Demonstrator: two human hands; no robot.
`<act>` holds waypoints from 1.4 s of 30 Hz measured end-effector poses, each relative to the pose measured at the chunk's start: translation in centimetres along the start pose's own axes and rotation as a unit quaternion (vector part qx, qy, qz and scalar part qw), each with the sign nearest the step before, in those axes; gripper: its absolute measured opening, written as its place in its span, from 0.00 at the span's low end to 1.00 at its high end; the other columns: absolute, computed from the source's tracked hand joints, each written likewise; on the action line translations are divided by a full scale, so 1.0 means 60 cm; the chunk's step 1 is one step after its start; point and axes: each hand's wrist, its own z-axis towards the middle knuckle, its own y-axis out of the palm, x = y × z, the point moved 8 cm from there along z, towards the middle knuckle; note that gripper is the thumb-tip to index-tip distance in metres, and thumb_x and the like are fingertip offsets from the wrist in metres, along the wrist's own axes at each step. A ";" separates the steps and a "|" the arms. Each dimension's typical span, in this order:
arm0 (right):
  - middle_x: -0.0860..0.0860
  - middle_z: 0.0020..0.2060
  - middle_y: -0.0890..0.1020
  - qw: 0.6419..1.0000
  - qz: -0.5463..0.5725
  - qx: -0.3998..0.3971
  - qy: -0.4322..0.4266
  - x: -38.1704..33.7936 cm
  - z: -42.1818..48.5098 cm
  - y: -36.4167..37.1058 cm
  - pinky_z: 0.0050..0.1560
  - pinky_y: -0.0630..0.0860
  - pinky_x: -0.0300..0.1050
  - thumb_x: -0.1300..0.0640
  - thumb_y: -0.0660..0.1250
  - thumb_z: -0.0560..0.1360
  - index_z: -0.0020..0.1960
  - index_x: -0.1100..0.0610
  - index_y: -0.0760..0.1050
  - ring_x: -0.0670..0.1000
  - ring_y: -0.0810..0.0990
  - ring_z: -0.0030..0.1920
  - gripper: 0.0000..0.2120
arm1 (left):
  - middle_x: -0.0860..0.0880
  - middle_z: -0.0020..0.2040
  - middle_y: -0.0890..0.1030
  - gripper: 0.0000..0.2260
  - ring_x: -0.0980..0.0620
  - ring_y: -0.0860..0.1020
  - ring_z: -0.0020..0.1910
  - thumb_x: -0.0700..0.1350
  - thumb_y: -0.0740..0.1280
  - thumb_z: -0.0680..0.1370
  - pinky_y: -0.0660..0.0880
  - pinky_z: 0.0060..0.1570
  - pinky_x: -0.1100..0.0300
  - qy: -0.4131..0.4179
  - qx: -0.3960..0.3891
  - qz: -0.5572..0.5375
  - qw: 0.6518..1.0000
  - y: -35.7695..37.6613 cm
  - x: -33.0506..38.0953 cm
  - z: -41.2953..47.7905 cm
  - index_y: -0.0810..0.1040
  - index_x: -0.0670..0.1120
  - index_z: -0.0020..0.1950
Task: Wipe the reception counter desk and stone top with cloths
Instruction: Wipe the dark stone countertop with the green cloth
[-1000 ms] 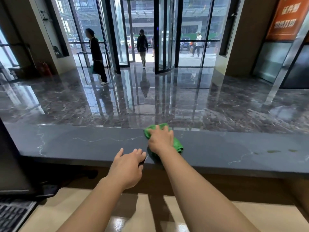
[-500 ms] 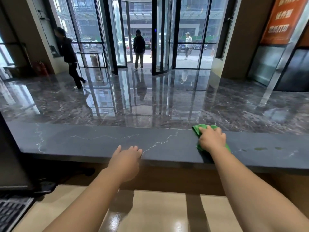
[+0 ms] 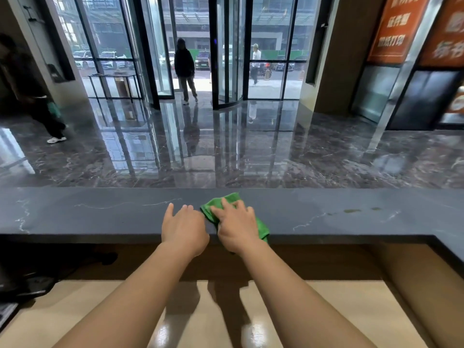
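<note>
A dark grey stone top (image 3: 100,214) with white veins runs across the view, above a lower beige desk surface (image 3: 346,310). A green cloth (image 3: 221,203) lies on the stone top near its front edge. My right hand (image 3: 237,226) presses flat on the cloth, fingers spread, covering most of it. My left hand (image 3: 183,228) rests just left of the cloth on the stone's front edge, fingers together and holding nothing. A few small brownish spots (image 3: 352,210) mark the stone to the right.
The stone top turns a corner toward me at the right (image 3: 452,247). Dark equipment (image 3: 22,277) sits under the ledge at the left. Beyond the counter lies a glossy marble lobby floor, with a person (image 3: 184,69) at the revolving door and another walking at far left.
My right hand has slid the green cloth back left along the stone top, ending beside my left hand. The left hand has moved up onto the stone's edge.
</note>
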 end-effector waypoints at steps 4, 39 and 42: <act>0.48 0.77 0.60 0.999 0.030 0.014 0.006 0.095 -0.042 -0.010 0.69 0.58 0.54 0.56 0.56 0.80 0.75 0.42 0.64 0.56 0.60 0.72 0.24 | 0.47 0.75 0.65 0.19 0.50 0.60 0.75 0.44 0.59 0.79 0.44 0.76 0.49 0.060 0.010 -0.021 0.998 -0.014 0.101 0.014 0.70 0.49 0.71; 0.54 0.71 0.66 0.980 -0.040 -0.015 0.195 0.439 -0.100 -0.084 0.66 0.61 0.55 0.59 0.56 0.80 0.73 0.48 0.65 0.60 0.61 0.69 0.22 | 0.47 0.65 0.77 0.19 0.46 0.73 0.65 0.37 0.58 0.78 0.50 0.75 0.50 0.164 -0.109 -0.019 0.980 0.001 0.340 0.046 0.75 0.47 0.67; 0.54 0.72 0.66 0.962 -0.048 -0.007 0.268 0.530 -0.134 -0.104 0.66 0.61 0.55 0.59 0.56 0.80 0.71 0.49 0.67 0.60 0.61 0.70 0.21 | 0.46 0.64 0.77 0.19 0.45 0.73 0.65 0.36 0.58 0.79 0.54 0.75 0.52 0.159 -0.112 -0.024 0.981 -0.002 0.341 0.047 0.75 0.47 0.67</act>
